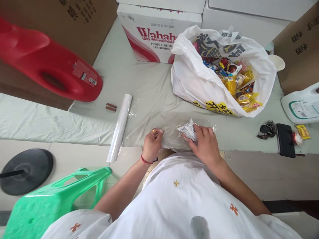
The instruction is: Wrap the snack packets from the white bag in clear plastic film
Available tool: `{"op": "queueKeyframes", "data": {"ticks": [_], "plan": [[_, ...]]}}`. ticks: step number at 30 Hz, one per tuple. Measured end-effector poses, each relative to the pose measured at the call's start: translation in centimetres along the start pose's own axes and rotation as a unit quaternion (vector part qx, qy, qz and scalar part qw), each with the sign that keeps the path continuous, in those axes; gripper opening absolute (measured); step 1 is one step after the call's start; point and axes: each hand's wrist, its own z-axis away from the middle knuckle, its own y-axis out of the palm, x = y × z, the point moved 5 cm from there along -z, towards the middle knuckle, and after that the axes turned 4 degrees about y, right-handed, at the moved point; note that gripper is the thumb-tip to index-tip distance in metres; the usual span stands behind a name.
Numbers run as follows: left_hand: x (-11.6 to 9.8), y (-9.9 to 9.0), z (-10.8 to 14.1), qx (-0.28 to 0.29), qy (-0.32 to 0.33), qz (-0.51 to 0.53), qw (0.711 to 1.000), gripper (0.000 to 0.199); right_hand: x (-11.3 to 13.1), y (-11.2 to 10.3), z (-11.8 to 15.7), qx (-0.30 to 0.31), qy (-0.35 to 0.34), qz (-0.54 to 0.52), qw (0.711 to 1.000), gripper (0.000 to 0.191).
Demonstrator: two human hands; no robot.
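A clear plastic film (171, 134) lies near the table's front edge, partly hard to see against the cloth. My left hand (152, 144), wearing a red bracelet, is closed in a pinch on the film's left side. My right hand (206, 144) is closed on a small packet (188, 130) with a white printed label, which rests over the film. The fingers cover the packet's right part. To the left lies a roll of clear plastic film (119, 129), slanted, its lower end past the table edge.
A white bag (186, 78) of wrapped snacks stands behind my hands, by a water carton (154, 39). A red jug (87, 79) and two brown strips (111, 107) are left. Right are a phone (285, 139) and a white bottle (302, 104). A green stool (47, 202) stands below left.
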Motion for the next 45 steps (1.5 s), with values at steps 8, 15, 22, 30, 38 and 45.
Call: {"op": "queueKeyframes", "data": {"ticks": [8,15,22,30,38,45], "plan": [[-3.3,1.8,-0.3,0.082,-0.132,0.234,0.96,0.039,-1.1,1.4,-0.1,0.051,-0.08,-0.071,0.993,0.055],[-5.9,7.0,-1.5,0.077,-0.129,0.353,0.924,0.033,-2.6,1.6,-0.9,0.026,-0.06,-0.111,0.992,0.056],[-6.7,8.6,0.5,0.225,0.275,-0.009,0.935,0.016,-3.8,0.5,-2.6,0.089,-0.061,-0.182,0.977,0.058],[-6.0,9.0,1.1,0.241,0.368,-0.18,0.88,0.027,-3.6,-1.7,4.4,-0.031,0.024,-0.12,0.992,0.049],[-6.6,9.2,2.9,0.288,0.467,-0.303,0.779,0.029,-5.3,-1.0,4.6,0.031,0.088,-0.248,0.964,0.022],[-6.5,10.6,3.8,0.261,0.493,-0.337,0.758,0.024,-9.4,1.3,3.2,0.101,0.199,-0.325,0.919,0.03]]}}
